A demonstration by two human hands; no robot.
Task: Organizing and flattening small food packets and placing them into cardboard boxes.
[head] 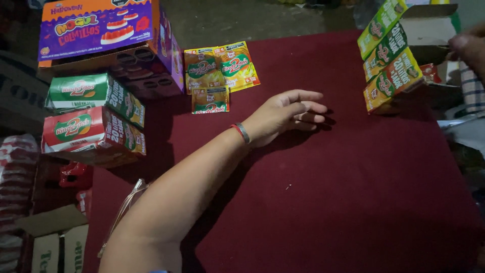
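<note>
My left hand lies flat on the dark red cloth, fingers spread and pointing right, holding nothing. A red and metal band circles its wrist. Just left of it lie three yellow-and-green sachets, apart from the fingers. At the top right a tilted stack of three small boxes in green, dark green and orange stands off the cloth. Beside it, at the frame's edge, my right hand shows blurred and cut off. Its grip is hidden.
A large purple and orange carton stands at the back left, above a green-and-white box and a red-and-white box. An open cardboard box sits behind the stack. Red packets and brown cartons crowd the left edge.
</note>
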